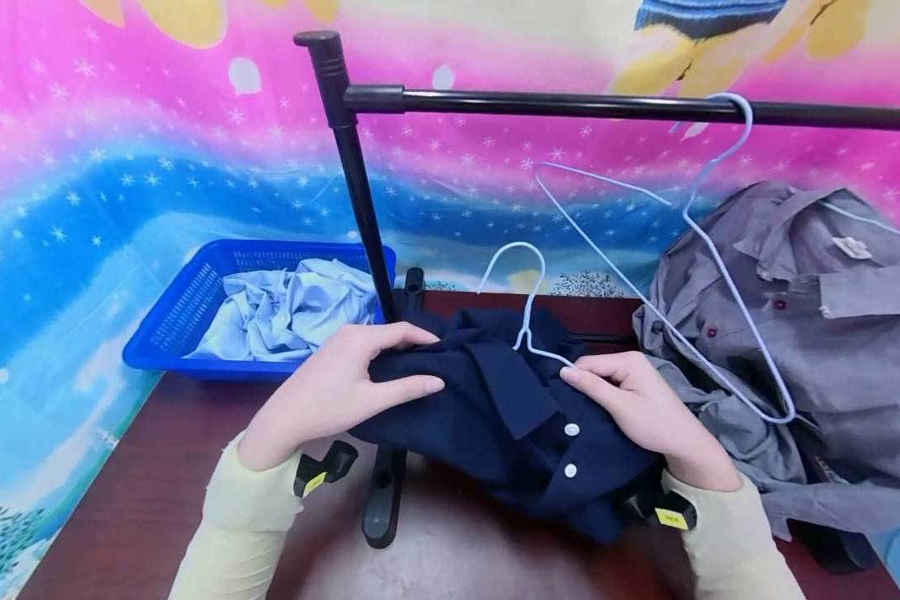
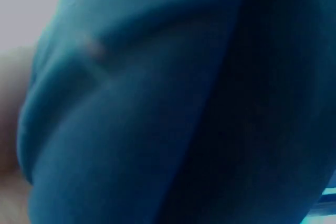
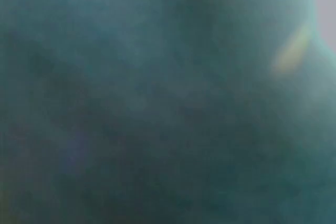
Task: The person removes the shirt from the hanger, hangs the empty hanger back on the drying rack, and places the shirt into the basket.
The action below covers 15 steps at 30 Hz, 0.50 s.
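Observation:
A dark navy shirt [image 1: 472, 425] with white buttons is held up between both hands, its collar uppermost. A white wire hanger [image 1: 528, 317] stands in its neck opening, hook upward, with one shoulder wire running toward my right thumb. My left hand [image 1: 330, 387] grips the shirt's left-side shoulder, thumb in front and fingers behind the cloth. On the other shoulder, my right hand [image 1: 637, 404] pinches the fabric and the end of the visible wire. Navy cloth [image 2: 121, 119] fills most of the left wrist view; blurred dark fabric [image 3: 157, 103] covers the right wrist view.
A black rack [image 1: 570, 103] crosses above, bearing an empty hanger [image 1: 735, 317]. Behind that hanger is a grey shirt [image 1: 855, 375] at right. At left, a blue basket [image 1: 168, 308] contains light blue cloth [image 1: 292, 308]. The rack's foot [image 1: 381, 508] rests on the brown table [image 1: 142, 492].

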Tool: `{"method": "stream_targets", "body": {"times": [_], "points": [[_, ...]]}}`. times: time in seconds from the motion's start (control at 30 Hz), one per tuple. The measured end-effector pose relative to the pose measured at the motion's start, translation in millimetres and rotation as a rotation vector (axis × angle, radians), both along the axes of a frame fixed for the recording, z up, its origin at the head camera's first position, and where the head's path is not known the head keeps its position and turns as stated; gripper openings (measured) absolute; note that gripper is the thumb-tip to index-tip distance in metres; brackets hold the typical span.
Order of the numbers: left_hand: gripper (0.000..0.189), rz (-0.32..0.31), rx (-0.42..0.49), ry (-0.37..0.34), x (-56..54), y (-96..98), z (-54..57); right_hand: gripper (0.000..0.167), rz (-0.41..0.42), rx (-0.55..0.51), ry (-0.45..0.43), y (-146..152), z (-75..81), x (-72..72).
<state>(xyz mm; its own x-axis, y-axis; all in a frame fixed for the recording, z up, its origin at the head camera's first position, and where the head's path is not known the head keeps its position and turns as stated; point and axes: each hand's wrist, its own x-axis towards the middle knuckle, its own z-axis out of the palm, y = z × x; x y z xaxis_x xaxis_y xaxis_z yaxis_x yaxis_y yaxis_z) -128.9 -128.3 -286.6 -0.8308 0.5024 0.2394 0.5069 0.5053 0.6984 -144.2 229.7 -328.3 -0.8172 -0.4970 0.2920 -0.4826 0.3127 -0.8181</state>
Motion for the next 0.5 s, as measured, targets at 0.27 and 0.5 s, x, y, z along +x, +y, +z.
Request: {"method": "stream_targets", "body": {"times": [0.27,0.5], "points": [[0.034,-0.002,0.021,0.046,22.1,-8.3,16.7,0.037,0.053,-0.019,0.035,-6,19.8,21.3],[0.036,0.05,-0.04,-0.029,9.8,-9.7,-12.7,0.036,0.096,-0.022,-0.062,-12,-14.8,3.8]]}}
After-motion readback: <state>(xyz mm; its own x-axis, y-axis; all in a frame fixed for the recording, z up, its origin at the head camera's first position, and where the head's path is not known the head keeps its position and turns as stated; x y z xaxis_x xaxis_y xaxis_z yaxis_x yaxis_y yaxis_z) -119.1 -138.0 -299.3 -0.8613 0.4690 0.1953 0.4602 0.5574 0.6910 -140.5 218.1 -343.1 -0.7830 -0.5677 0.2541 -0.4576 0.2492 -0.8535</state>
